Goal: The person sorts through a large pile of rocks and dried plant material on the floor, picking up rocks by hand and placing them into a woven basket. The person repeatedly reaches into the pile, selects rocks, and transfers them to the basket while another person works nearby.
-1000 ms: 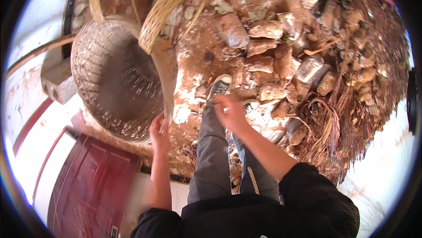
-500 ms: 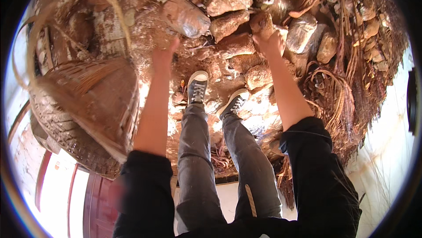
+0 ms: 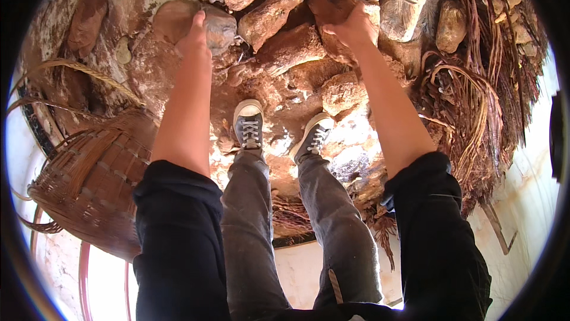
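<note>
My left hand (image 3: 196, 38) is closed around the middle of a thick lump (image 3: 221, 31), brown at one end and grey and shiny, as if film-wrapped, at the other. One finger or thumb points up along it; the rest are hidden. To the right, my right hand (image 3: 354, 28) grips a reddish-brown, earth-covered lump (image 3: 330, 4), with its fingers curled over the near side. Between my hands lie several long, soil-caked lumps (image 3: 270, 17). What the lumps are made of I cannot make out.
A woven basket (image 3: 95, 184) with a looped handle (image 3: 89, 72) stands at the left. Bundles of dry, stringy stalks (image 3: 469, 107) hang down on the right. My shoes (image 3: 249, 126) stand on uneven brown ground, near a grey wrapped lump (image 3: 404, 8). A pale wall (image 3: 504, 208) is at the lower right.
My view has shifted, and the basket appears lower. My left hand has moved up onto the grey-and-brown lump from just below it. My right hand stays on the reddish lump.
</note>
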Action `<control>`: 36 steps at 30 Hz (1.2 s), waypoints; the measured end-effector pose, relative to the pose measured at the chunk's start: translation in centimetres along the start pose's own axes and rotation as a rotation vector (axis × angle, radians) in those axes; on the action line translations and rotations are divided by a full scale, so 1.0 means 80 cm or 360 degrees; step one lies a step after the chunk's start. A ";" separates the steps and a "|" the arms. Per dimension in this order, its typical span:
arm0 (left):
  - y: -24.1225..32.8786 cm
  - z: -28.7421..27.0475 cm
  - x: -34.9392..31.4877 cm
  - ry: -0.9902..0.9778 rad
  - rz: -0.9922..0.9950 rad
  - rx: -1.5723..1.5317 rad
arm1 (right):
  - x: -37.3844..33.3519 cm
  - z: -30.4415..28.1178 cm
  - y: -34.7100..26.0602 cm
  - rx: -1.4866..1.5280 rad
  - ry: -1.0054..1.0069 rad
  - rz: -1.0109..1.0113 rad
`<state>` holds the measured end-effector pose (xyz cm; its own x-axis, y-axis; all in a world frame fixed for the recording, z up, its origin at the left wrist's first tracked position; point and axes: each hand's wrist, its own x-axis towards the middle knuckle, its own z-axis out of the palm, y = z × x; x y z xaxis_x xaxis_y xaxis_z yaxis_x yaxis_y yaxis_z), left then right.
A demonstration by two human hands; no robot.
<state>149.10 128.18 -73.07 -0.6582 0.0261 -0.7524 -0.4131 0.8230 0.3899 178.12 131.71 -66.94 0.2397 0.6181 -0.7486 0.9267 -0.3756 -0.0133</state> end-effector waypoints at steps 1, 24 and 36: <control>-0.004 -0.013 0.015 -0.0097 0.0039 0.0004 | -0.009 -0.006 0.000 0.0108 -0.0063 -0.0033; -0.073 -0.574 -0.320 -0.1351 0.0487 -0.1085 | -0.445 -0.129 -0.167 0.1896 -0.1205 -0.1109; -0.060 -0.736 -0.169 -0.0094 0.0377 -0.0463 | -0.595 0.037 -0.408 0.0876 -0.0736 -0.1736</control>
<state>122.94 90.49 -33.52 -0.7231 0.2361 -0.6492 -0.4206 0.5950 0.6849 135.57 112.53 -32.85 -0.7786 0.5302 -0.3356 0.3137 -0.1343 -0.9400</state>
